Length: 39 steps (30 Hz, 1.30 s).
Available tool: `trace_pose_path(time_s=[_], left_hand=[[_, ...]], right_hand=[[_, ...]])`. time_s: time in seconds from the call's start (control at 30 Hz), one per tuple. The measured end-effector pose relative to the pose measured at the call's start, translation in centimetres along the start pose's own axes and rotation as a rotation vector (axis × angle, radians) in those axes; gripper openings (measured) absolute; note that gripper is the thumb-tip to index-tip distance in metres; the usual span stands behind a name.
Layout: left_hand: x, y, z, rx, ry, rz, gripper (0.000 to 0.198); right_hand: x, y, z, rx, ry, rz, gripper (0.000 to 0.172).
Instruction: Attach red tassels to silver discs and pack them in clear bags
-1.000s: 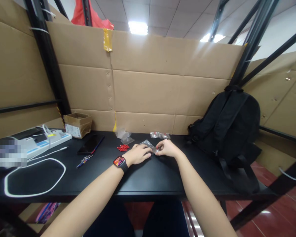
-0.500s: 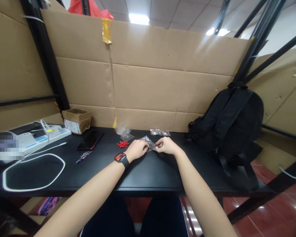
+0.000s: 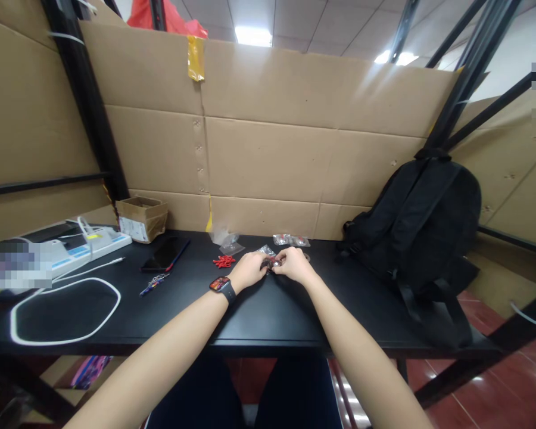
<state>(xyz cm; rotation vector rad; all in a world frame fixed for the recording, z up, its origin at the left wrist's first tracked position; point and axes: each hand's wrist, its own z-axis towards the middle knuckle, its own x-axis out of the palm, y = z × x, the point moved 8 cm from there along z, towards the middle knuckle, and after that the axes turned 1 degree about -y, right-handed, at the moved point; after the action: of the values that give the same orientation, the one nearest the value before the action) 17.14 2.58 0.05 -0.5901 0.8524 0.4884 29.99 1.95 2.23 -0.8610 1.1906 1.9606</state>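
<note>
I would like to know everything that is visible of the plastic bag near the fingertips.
The plastic bag looks thin, clear, glossy and crinkled. Its far end shows just beyond the fingertips, low over the black table; the left hand and right hand, seemingly touching it, hide the rest. Its contents cannot be made out.

Black surface [image 3: 268, 322], backpack [image 3: 429, 238] propped at right, red pieces [image 3: 224, 262] heaped, clear packets [image 3: 291, 240] laid behind, cardboard box [image 3: 145, 221], dark phone [image 3: 164, 255] and white cable [image 3: 49, 343] placed at left
</note>
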Motion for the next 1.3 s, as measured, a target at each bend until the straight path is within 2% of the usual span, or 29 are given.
trace_pose_path(time_s=[0.2,0.4,0.63,0.77,0.87,0.97,1.07,1.3], left_hand=[[0.2,0.4,0.1,0.014,0.002,-0.028,0.037],[0.6,1.1,0.2,-0.03,0.033,-0.036,0.041],[0.2,0.4,0.6,0.042,0.03,-0.051,0.054],[0.3,0.6,1.0,0.053,0.025,-0.103,0.06],[0.0,1.3,1.1,0.002,-0.037,-0.103,0.064],[-0.2,2.5,0.9,-0.139,-0.069,-0.042,0.058],[0.2,3.7,0.6,-0.271,-0.031,-0.025,0.053],[0.4,3.8,0.4,-0.345,0.073,-0.022,0.049]], right_hand=[[0.5,0.0,0.0,-0.045,0.039,-0.006,0.021],[0.6,0.2,-0.2,-0.049,0.098,-0.002,0.014],[1.0,0.1,0.0,0.072,-0.035,0.029,0.01],[1.7,0.1,0.0,0.087,-0.052,0.001,0.009],[1.9,0.0,0.0,0.078,-0.054,-0.026,0.002],[1.7,0.0,0.0,0.075,-0.076,-0.043,0.004],[1.6,-0.1,0.1,0.079,-0.104,-0.055,0.004],[1.8,0.3,0.3,0.056,-0.115,-0.102,0.006]])
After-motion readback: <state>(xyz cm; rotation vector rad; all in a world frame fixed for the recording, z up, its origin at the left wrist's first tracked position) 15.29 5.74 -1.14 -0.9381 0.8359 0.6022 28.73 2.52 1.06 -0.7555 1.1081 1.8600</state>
